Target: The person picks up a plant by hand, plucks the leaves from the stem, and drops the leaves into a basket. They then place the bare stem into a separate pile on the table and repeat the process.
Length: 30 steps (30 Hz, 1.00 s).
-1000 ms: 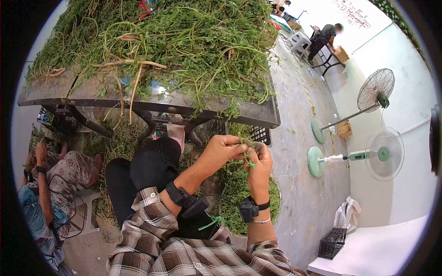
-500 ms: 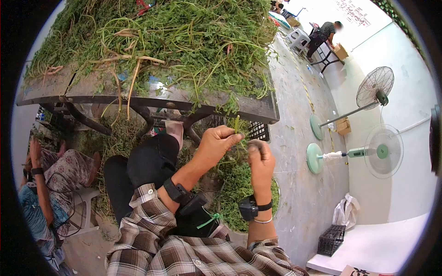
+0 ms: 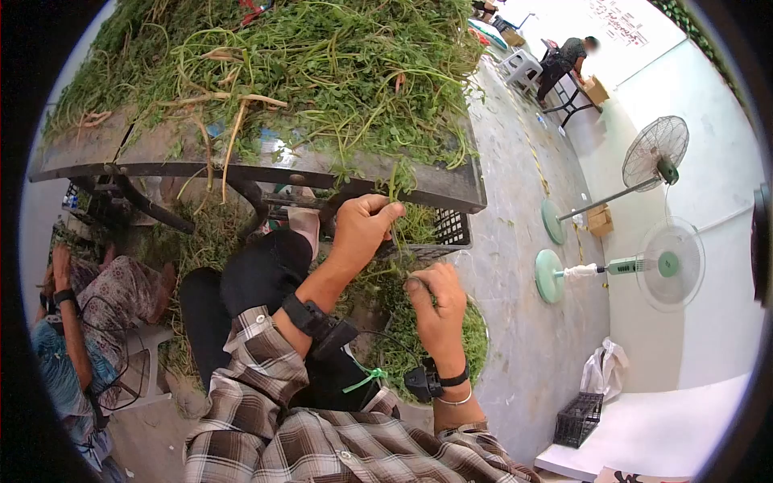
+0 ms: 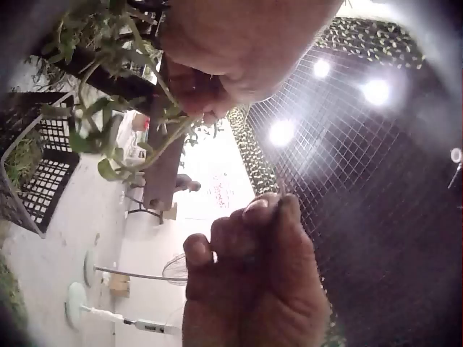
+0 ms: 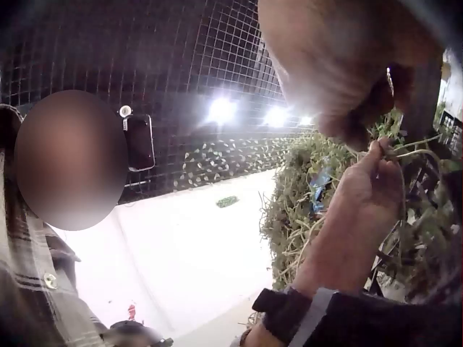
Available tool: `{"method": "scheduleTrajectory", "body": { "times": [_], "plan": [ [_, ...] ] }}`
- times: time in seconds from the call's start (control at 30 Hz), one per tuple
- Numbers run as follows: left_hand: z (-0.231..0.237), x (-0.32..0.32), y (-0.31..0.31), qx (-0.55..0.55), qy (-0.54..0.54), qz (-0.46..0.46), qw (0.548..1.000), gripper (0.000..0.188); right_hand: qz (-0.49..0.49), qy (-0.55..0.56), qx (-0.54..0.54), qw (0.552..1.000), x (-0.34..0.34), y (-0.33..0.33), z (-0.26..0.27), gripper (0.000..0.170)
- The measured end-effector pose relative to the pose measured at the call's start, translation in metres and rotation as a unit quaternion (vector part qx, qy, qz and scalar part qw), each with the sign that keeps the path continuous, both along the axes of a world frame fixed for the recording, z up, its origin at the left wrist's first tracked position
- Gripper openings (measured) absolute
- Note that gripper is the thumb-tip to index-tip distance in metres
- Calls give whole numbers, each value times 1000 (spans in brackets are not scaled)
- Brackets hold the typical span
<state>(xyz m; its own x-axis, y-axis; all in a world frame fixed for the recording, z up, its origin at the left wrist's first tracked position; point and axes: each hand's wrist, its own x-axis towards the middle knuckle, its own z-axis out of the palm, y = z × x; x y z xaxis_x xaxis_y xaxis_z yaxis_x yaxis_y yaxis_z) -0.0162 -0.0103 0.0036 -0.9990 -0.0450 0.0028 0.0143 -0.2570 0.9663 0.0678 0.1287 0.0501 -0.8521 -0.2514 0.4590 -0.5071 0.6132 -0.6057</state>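
Note:
Thumb and fingers of my left hand pinch a leafy green sprig, held just below the table's front edge in the head view. Its thin stems and small rounded leaves hang past the fingertips in the left wrist view. My right hand is lower and to the right, apart from the left, its fingers curled with the thumb against them. I cannot tell whether a small piece lies inside it. Beneath the right hand is a round container of picked greens. A large heap of greens covers the table.
Below the table's right corner stands a black crate with greens in it. Two fans stand on the right floor. Another person sits at left, and someone bends over a far table. Loose greens litter the floor at left.
The hands were together on the greens a second ago and have parted. My left hand has risen leftward toward the table edge with the sprig; the right has dropped lower and slightly left.

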Motion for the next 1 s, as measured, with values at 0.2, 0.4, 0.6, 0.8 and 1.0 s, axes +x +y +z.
{"method": "scheduleTrajectory", "body": {
  "times": [0.2, 0.4, 0.6, 0.8, 1.0],
  "plan": [
    [-4, 10, 9, 113, -30, -97, 988, 21, -115, -167, -336, 920, -13, 37, -11, 13],
    [0, 11, 10, 121, -41, -150, 980, 21, -59, -291, -404, 865, -20, 45, -28, 18],
    [4, 14, 8, 110, -39, -168, 979, 21, -41, -257, -232, 937, -28, 18, -34, 22],
    [2, 16, 9, 87, -32, -144, 985, 21, -63, -243, -236, 939, -21, 12, -36, 24],
    [3, 21, 19, 94, -23, -128, 987, 20, -111, -330, -436, 829, 2, 8, -29, 18]
  ]
}}
